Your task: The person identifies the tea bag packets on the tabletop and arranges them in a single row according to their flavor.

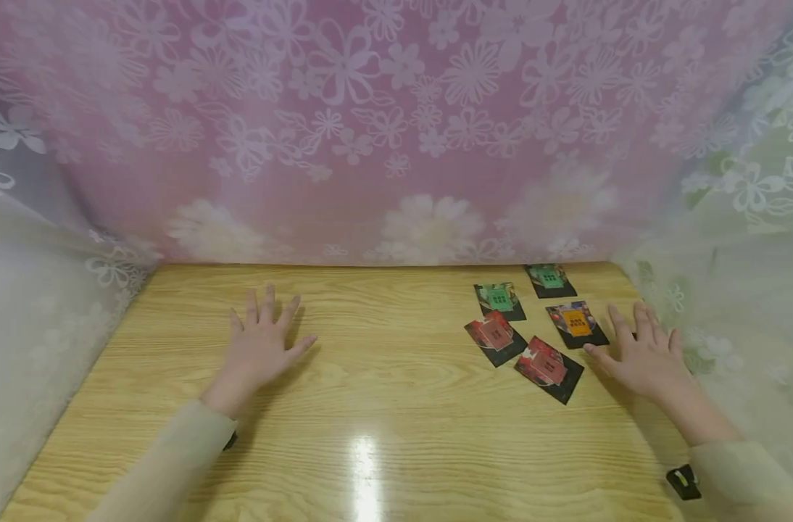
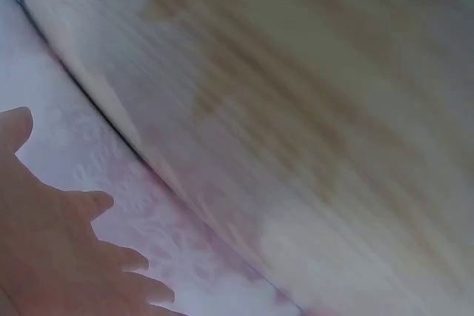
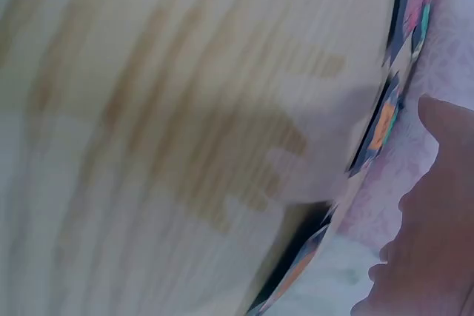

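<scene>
My left hand [image 1: 259, 351] is spread palm down over the left side of the wooden table, holding nothing; the left wrist view shows the same hand [image 2: 67, 249] with fingers apart. On the right, my other hand [image 1: 647, 359] is also spread and holds nothing. Its thumb lies close to a dark card with an orange label [image 1: 575, 323]. Left of that card are two red-labelled cards, a nearer one [image 1: 549, 368] and a farther one [image 1: 496, 338]. Two green-labelled cards, one [image 1: 499, 300] and another [image 1: 550, 280], lie farther back. The right wrist view shows another orange-marked card [image 3: 296, 268], mostly hidden in the head view.
A pink flowered curtain [image 1: 396, 130] hangs along the table's back edge. Pale sheer cloth closes off the left side [image 1: 38, 290] and the right side [image 1: 755, 290]. A small black object [image 1: 684, 482] shows by the right sleeve. Light glares off the wooden tabletop [image 1: 383, 377].
</scene>
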